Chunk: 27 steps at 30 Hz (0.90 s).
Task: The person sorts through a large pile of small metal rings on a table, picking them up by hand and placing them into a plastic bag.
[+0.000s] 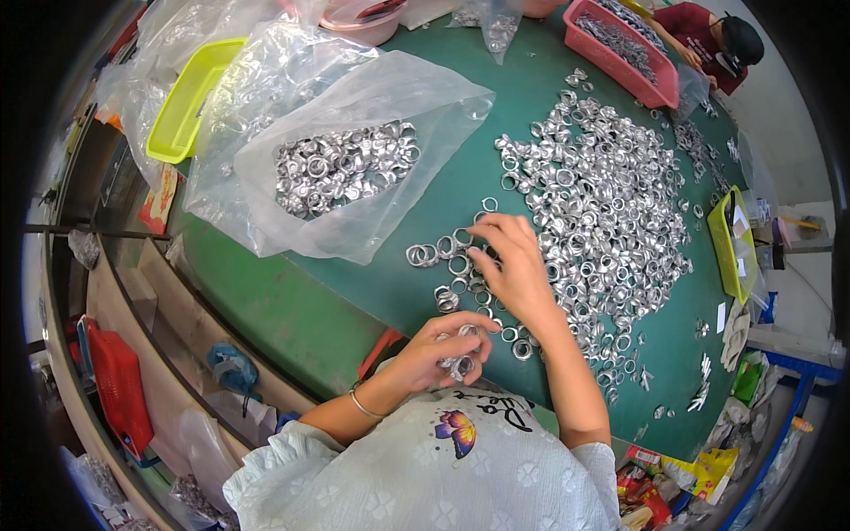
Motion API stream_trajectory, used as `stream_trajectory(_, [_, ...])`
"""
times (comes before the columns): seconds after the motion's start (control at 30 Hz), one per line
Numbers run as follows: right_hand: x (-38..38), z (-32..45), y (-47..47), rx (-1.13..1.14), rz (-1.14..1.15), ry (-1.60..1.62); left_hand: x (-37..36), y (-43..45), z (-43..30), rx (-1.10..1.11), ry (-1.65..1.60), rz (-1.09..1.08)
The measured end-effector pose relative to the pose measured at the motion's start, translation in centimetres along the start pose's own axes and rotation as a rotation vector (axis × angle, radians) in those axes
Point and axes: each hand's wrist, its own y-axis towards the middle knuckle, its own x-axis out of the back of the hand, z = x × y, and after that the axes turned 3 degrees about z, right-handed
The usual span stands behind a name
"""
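Observation:
A large heap of silver metal rings (597, 206) spreads over the green tabletop (372, 285). My left hand (445, 348), near the table's front edge, has its fingers curled around several metal rings (458, 365). Above and to the right of it, my right hand (511, 265) reaches over loose rings at the heap's left side, thumb and forefinger apart. Whether its fingertips touch a ring cannot be told. More rings (345, 166) lie in the mouth of a clear plastic bag (425, 159) at the upper left.
A yellow-green basket (192, 99) stands beyond the bag, another (730, 245) at the right edge. A pink basket (624, 53) holds metal parts at the back, near a person in a dark red shirt (697, 40). Small metal pieces (701, 385) and gloves (735, 335) lie at the right.

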Motion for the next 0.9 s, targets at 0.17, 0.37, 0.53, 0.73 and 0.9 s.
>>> stream_trajectory(0.17, [-2.4, -0.5, 0.3, -0.037, 0.078, -0.246, 1.6, -1.5, 0.8, -0.164, -0.293, -0.001])
stream_trajectory(0.37, [-0.8, 0.4, -0.4, -0.058, 0.081, -0.123, 2.1, -3.1, 0.8, -0.257, -0.359, -0.27])
stream_trajectory(0.53, [-1.5, 1.3, -2.0, 0.017, 0.197, -0.19, 2.0, -3.0, 0.5, -0.314, -0.105, -0.434])
stream_trajectory(0.73, [-0.3, 0.9, -3.5, -0.137, 0.121, -0.322, 3.2, -3.3, 0.3, -0.288, -0.251, -0.454])
stream_trajectory(0.9, [-0.5, 0.9, -4.5, -0.183, -0.032, -0.333, 2.4, -3.3, 0.3, -0.265, -0.086, -0.516])
